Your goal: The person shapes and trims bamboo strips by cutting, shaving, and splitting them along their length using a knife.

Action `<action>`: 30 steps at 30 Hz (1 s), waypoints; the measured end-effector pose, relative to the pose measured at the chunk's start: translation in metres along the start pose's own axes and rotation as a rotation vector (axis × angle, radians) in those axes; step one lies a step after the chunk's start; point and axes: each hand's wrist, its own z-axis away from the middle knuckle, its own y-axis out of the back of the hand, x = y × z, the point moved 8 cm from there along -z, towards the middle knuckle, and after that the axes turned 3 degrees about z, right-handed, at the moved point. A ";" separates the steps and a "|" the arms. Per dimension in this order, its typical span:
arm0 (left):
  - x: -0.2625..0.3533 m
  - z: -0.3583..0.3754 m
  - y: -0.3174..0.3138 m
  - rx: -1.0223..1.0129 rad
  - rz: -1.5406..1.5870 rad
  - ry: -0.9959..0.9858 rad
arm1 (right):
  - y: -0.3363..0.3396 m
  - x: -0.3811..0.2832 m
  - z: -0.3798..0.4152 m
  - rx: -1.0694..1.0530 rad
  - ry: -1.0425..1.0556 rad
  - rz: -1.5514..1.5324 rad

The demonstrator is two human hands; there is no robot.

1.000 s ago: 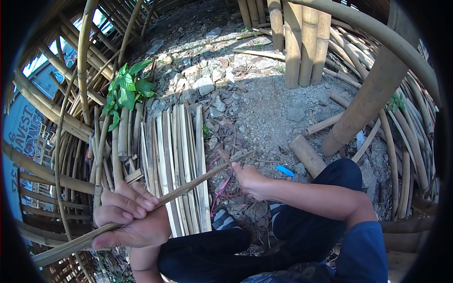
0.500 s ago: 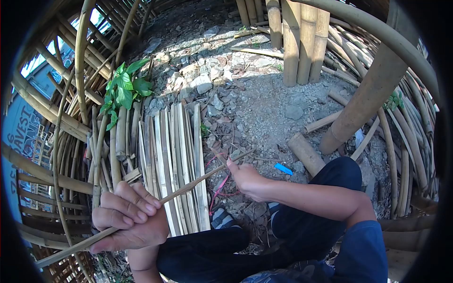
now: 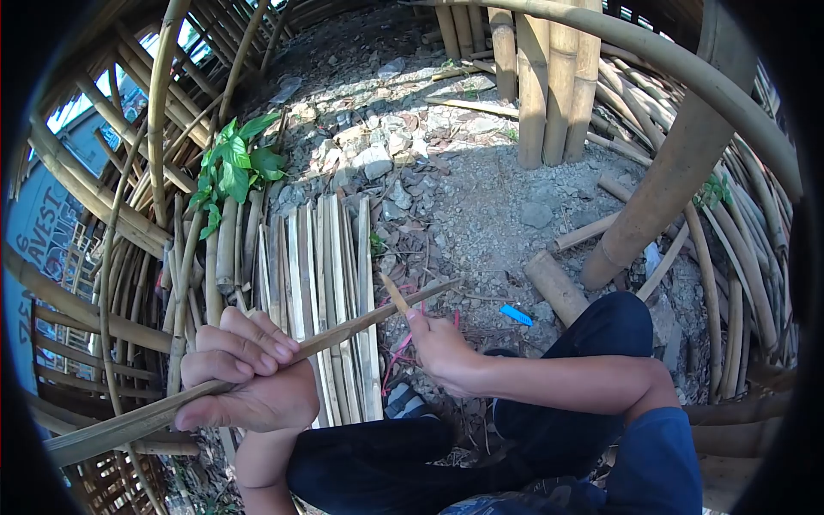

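Observation:
A long split bamboo strip [image 3: 339,332] runs slantwise from the lower left to the middle of the view. My left hand [image 3: 249,373] is closed around it, palm up, with the fingers curled over the top. My right hand [image 3: 439,348] is shut on what looks like a knife [image 3: 395,294], its narrow pointed blade standing up beyond the thumb and crossing the strip near its far end. The fist hides the handle. Under the strip, a bundle of pale split bamboo slats [image 3: 322,257] lies on the ground.
A bright blue object [image 3: 516,315] lies on the gravel beside a short bamboo piece [image 3: 556,283]. Thick bamboo poles [image 3: 639,219] stand and lean at the right. Bamboo racks [image 3: 94,313] and a leafy plant [image 3: 233,167] are on the left. Pink string [image 3: 396,354] trails near my feet.
The bamboo strip has turned, so its flat face shows wider. My left hand has shifted slightly right, and the blade in my right hand now shows more clearly against the strip.

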 end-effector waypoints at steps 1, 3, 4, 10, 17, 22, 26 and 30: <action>-0.001 -0.001 0.000 -0.001 0.002 -0.005 | -0.009 -0.010 0.011 -0.081 0.018 -0.062; -0.002 -0.002 0.000 -0.009 0.010 0.002 | -0.008 -0.012 0.018 -0.094 0.008 -0.094; -0.001 -0.002 0.000 -0.014 0.013 -0.003 | -0.009 -0.014 0.019 -0.104 0.000 -0.130; 0.001 -0.002 0.001 0.015 -0.008 -0.004 | -0.003 0.002 0.001 -0.119 -0.085 -0.164; -0.002 -0.003 0.001 0.045 -0.044 0.018 | -0.010 -0.024 0.025 -0.099 -0.025 -0.180; -0.002 -0.005 0.002 0.053 -0.062 -0.003 | -0.012 -0.026 0.028 -0.148 -0.111 -0.198; -0.006 -0.005 0.006 0.035 -0.009 -0.005 | -0.011 -0.031 0.028 -0.234 -0.100 -0.158; -0.006 -0.005 0.007 0.056 -0.004 -0.014 | -0.009 -0.032 0.028 -0.170 -0.215 -0.179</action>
